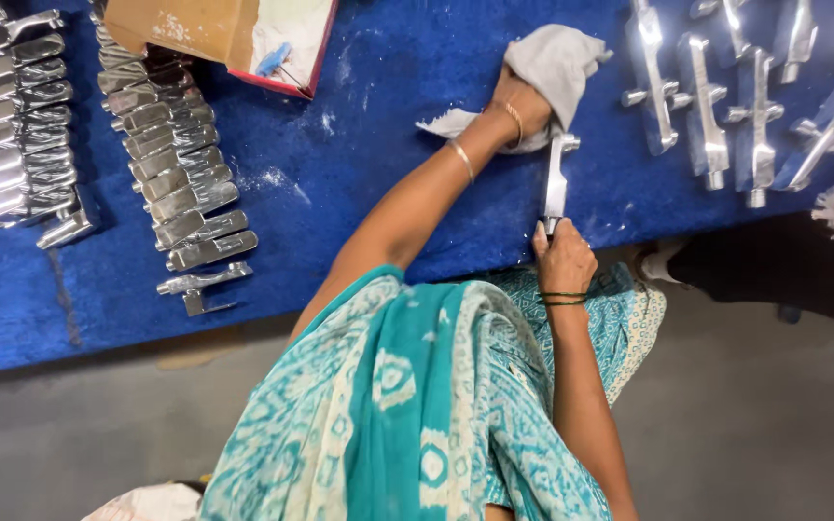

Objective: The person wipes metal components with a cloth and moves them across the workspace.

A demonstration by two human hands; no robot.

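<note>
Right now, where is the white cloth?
In the head view, the white cloth lies upper right of centre on the blue table, under the left hand, above the metal handle.

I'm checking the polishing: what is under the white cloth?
The left hand presses the white cloth onto the top end of a metal handle on the blue table. The covered end is hidden.

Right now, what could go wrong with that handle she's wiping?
1. The handle lies near the blue table's front edge, held only at its near end by the right hand; it might slip off.
2. The left hand presses the cloth at the far end; a metal edge could nick fingers.
</note>
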